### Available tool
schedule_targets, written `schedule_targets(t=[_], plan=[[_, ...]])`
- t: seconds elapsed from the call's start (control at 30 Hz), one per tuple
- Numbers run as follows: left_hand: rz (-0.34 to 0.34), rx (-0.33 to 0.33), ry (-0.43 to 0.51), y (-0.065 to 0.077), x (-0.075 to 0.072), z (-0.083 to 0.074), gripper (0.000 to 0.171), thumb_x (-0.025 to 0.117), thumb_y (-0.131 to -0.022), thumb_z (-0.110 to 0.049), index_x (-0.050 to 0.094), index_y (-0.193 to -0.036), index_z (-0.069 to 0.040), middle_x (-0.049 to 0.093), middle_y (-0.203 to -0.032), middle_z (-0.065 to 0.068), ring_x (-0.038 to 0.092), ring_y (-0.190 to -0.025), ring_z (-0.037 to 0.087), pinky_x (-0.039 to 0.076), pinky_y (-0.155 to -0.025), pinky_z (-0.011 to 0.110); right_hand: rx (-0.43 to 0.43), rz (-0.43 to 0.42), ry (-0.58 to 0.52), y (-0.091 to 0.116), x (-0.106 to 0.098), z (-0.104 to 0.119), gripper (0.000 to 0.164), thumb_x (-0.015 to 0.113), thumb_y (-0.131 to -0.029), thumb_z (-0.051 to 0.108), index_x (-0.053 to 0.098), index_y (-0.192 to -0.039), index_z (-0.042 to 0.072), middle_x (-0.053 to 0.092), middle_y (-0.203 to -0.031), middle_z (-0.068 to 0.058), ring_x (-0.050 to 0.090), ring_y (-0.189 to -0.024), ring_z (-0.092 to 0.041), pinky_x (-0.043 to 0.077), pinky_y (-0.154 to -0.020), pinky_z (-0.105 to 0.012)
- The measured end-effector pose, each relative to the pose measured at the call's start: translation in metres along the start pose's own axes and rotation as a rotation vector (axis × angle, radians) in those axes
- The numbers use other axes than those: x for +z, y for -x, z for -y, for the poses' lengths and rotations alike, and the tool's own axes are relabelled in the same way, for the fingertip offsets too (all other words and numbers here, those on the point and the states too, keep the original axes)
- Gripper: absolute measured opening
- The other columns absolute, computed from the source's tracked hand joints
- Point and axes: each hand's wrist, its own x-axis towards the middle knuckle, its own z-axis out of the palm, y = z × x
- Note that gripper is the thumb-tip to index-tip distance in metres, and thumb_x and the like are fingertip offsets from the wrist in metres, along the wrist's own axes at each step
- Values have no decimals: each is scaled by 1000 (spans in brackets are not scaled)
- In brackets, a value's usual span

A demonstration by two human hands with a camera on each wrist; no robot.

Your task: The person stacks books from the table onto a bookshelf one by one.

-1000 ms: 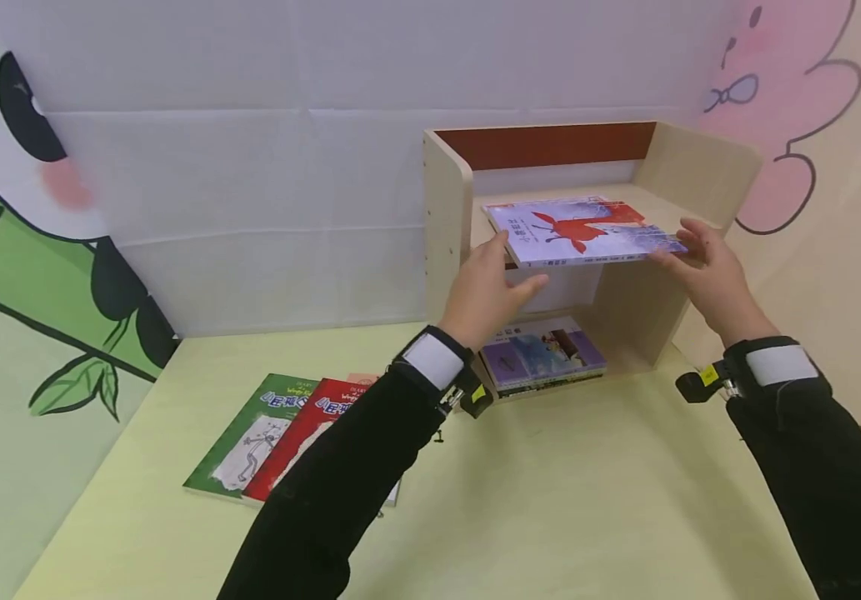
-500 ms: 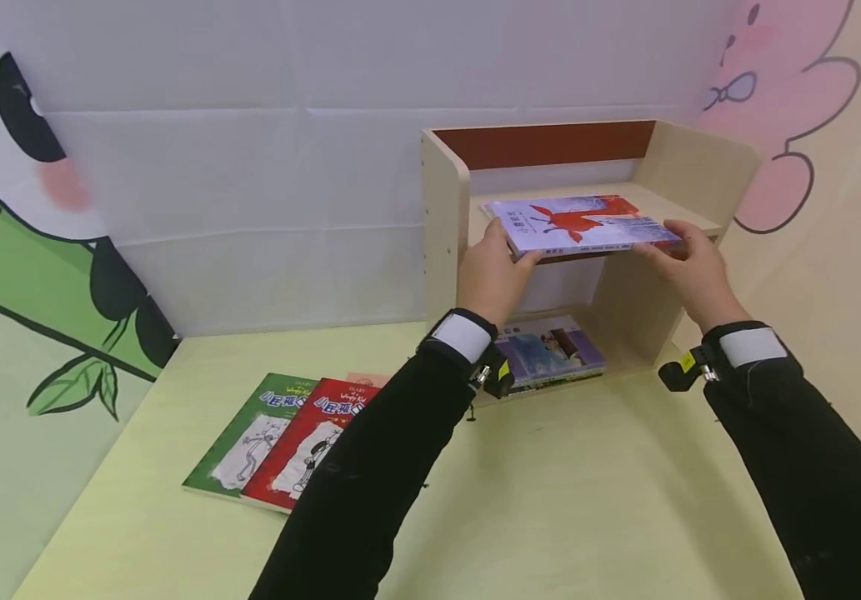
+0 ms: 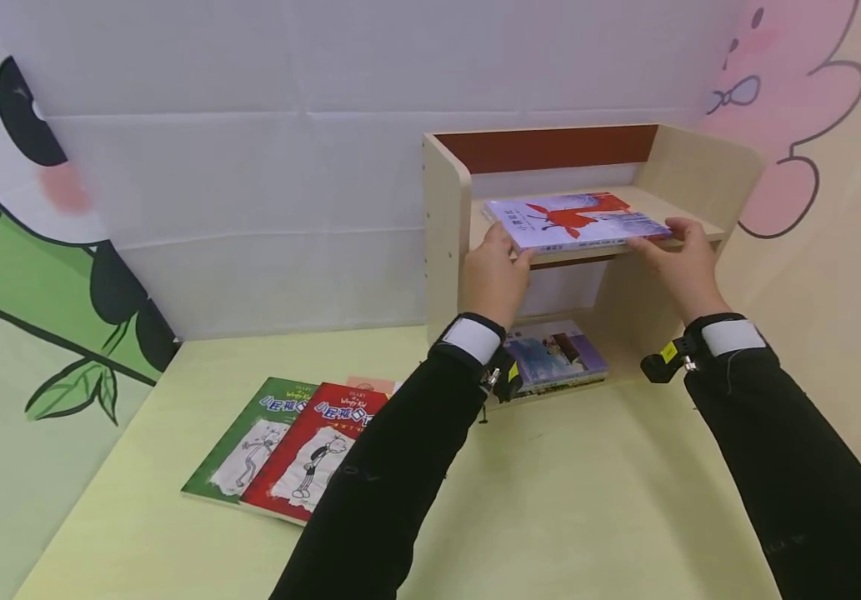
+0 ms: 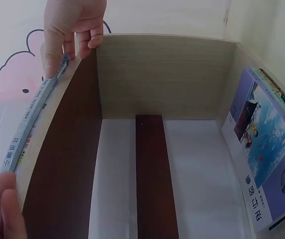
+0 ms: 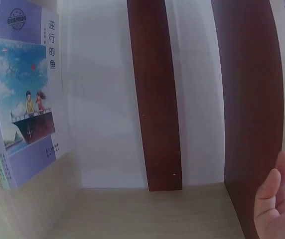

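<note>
A white-and-blue book (image 3: 550,215) with a red animal on its cover lies flat on the upper shelf of a small wooden bookshelf (image 3: 447,225), spine toward me. My left hand (image 3: 496,279) grips its left front corner, with the thumb by the spine. At the right front corner, my right hand (image 3: 681,268) holds the book between thumb and fingers. In the left wrist view the book's spine (image 4: 30,117) runs along the shelf board's edge between both hands. The right wrist view catches only part of my right hand (image 5: 279,204), below the book's side.
A stack of books with a purple cover (image 3: 561,354) lies on the lower shelf. On the table (image 3: 550,500), left of my forearm, a red book (image 3: 317,450) overlaps a green book (image 3: 250,442). A pinkish item (image 3: 370,384) shows partly behind them.
The book has slid back and settled lower onto the upper shelf. Both hands have moved with it; my left forearm has shifted right and my right forearm left.
</note>
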Motion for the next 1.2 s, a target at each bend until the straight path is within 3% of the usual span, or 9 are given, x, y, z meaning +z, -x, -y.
schedule_targets(t=[0.2, 0.3, 0.53, 0.73, 0.93, 1.2], plan=[[-15, -27, -67, -1, 0, -3, 34, 62, -86, -36, 63, -111, -12, 67, -106, -3, 63, -90, 9, 50, -74, 23, 0, -53, 19, 1, 3, 0, 88, 60, -77, 57, 27, -142, 7, 29, -141, -14, 40, -105, -18, 42, -82, -21], [-9, -37, -61, -2, 0, -3, 38, 62, -86, -36, 62, -116, -11, 67, -106, -2, 63, -91, 9, 49, -78, 24, -9, -68, 23, 1, 3, 1, 87, 60, -77, 57, 29, -141, 7, 31, -139, -15, 40, -103, -17, 41, -81, -22], [-30, 21, -37, 1, 3, 4, 36, 63, -86, -34, 65, -114, -12, 69, -101, -3, 64, -85, 7, 49, -77, 21, -15, -82, 33, -1, 3, -1, 86, 60, -76, 56, 31, -140, 7, 34, -136, -16, 40, -106, -20, 39, -84, -24], [-40, 67, -78, 1, 3, 2, 31, 61, -87, -34, 68, -110, -13, 69, -98, -4, 64, -80, 8, 49, -74, 21, -26, -133, 40, -4, 3, -3, 83, 62, -76, 54, 35, -138, 6, 36, -133, -15, 41, -104, -16, 39, -83, -23], [-54, 97, -119, 3, 4, 2, 30, 60, -88, -34, 68, -112, -16, 68, -103, -4, 65, -87, 9, 49, -80, 21, -13, -165, 38, -4, 6, -4, 83, 60, -75, 56, 36, -138, 8, 36, -134, -14, 37, -117, -24, 39, -89, -25], [-44, 113, -177, 0, 8, -5, 32, 57, -89, -36, 67, -113, -18, 67, -107, -6, 63, -93, 7, 47, -81, 19, 17, -187, 65, -6, -2, -1, 84, 61, -73, 57, 36, -138, 8, 40, -132, -13, 42, -111, -18, 40, -91, -25]])
